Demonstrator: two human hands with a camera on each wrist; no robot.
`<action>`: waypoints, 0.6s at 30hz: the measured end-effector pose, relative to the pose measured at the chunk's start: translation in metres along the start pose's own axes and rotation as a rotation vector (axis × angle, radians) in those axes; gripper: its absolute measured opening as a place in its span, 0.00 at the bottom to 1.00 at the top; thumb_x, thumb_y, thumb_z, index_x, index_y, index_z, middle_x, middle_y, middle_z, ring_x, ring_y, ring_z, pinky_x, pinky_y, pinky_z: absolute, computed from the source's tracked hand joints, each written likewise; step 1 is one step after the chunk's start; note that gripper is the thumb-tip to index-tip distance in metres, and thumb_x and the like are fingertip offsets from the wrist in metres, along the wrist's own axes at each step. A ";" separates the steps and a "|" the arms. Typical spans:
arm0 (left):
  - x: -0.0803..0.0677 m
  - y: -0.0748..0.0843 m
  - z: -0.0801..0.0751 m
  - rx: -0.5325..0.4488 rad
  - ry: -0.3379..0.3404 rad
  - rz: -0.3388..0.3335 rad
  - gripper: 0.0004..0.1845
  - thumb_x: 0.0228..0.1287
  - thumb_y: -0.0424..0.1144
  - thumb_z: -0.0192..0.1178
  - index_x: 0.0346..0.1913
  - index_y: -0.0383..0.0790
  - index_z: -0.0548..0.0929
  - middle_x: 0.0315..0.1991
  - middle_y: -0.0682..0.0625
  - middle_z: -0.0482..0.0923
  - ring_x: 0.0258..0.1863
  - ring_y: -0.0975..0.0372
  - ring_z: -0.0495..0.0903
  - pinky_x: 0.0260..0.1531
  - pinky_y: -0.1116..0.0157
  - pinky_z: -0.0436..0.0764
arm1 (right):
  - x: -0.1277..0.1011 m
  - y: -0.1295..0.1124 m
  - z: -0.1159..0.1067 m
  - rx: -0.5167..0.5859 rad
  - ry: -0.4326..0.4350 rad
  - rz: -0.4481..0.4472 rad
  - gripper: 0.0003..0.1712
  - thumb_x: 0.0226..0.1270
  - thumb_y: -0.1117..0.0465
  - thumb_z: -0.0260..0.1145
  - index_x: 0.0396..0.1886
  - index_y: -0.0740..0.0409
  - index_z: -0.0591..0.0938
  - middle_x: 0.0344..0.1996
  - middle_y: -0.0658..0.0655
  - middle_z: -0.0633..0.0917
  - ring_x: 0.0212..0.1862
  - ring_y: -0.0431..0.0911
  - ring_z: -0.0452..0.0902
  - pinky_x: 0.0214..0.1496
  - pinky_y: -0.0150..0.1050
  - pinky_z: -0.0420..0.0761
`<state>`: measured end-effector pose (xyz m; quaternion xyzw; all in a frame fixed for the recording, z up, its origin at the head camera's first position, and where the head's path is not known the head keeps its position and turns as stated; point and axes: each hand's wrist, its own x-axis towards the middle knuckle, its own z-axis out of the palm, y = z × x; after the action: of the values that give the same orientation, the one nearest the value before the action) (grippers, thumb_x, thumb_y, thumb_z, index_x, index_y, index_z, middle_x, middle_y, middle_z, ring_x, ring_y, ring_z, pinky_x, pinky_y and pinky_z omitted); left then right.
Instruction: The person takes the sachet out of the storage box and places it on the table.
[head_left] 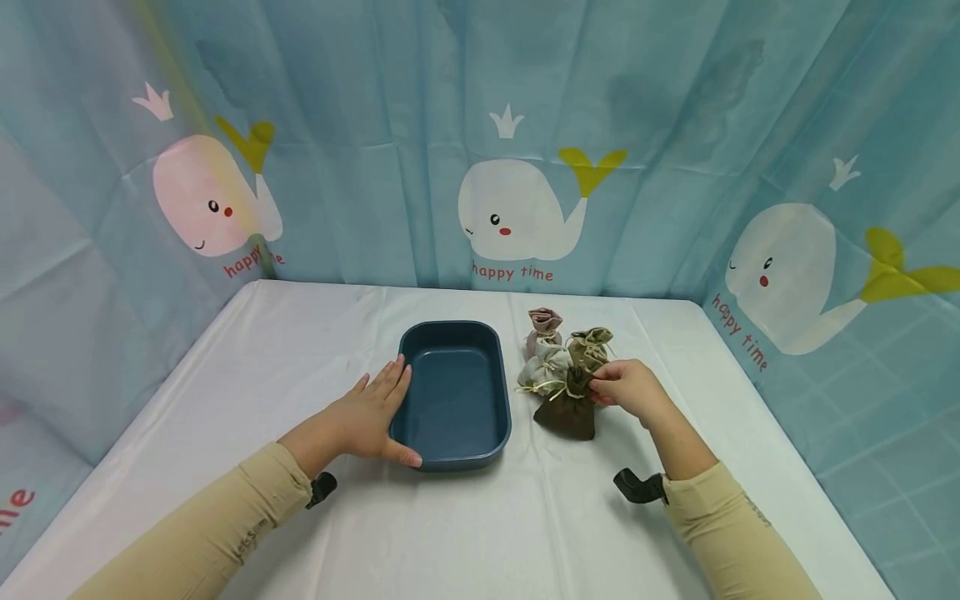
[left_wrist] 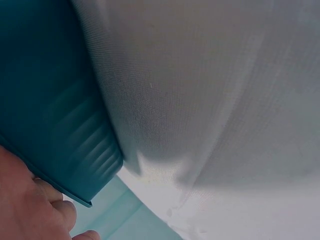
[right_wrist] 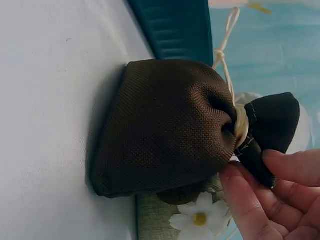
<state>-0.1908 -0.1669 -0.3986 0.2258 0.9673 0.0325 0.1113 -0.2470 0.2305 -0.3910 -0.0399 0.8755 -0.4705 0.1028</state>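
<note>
A dark blue rectangular dish stands in the middle of the white table. My left hand rests on its left rim with the fingers spread; the left wrist view shows the dish's ribbed side wall beside the knuckles. To the right of the dish, my right hand pinches the gathered neck of a dark brown drawstring pouch. Up close, the thumb lies against the pouch's flared top, just past the cream cord. The pouch's body sits on the cloth.
Behind the brown pouch cluster a whitish pouch, a pinkish pouch and an olive green pouch. A white flower shows on greenish fabric below the brown one. A blue whale-print curtain encloses the table.
</note>
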 end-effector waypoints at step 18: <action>0.002 -0.001 -0.007 -0.002 -0.020 -0.001 0.71 0.32 0.82 0.50 0.72 0.36 0.38 0.72 0.39 0.30 0.70 0.47 0.33 0.61 0.40 0.42 | -0.006 -0.022 -0.046 -0.211 -0.060 -0.041 0.20 0.65 0.52 0.60 0.43 0.66 0.81 0.40 0.63 0.83 0.41 0.52 0.80 0.46 0.46 0.78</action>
<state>-0.1944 -0.1676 -0.3921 0.2257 0.9661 0.0310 0.1212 -0.2522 0.2570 -0.3468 -0.0824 0.9157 -0.3764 0.1145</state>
